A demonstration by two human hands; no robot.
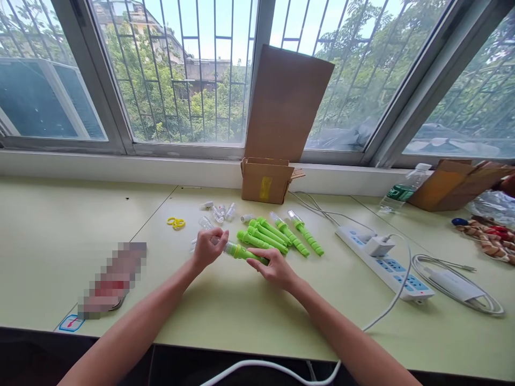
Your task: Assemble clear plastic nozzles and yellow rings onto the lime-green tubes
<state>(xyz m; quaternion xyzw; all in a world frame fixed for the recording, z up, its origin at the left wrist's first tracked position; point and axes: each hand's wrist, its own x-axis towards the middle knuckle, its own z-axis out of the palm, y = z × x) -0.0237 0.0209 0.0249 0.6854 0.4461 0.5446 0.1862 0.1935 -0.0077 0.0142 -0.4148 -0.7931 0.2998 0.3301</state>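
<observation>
My left hand point(209, 246) is closed around the clear plastic cap point(230, 248) of a green plastic tube point(251, 256). A yellow ring sits where cap and tube meet, and the cap's far end is hidden in my fist. My right hand point(273, 266) pinches the green tube's other end between thumb and fingers. Just beyond it lie several green tubes point(263, 236) with threaded ends. To their right rest two green tubes with clear caps point(306, 233). Several loose clear caps point(219, 213) lie behind my left hand. A few yellow rings point(176, 223) are further left.
A cardboard box point(267, 182) with a tall flap stands against the window sill. At right are a white power strip point(386, 262), a coiled cable point(458, 284), a water bottle point(404, 187) and another box point(450, 185). A blurred-out phone-like object point(115, 281) lies at left.
</observation>
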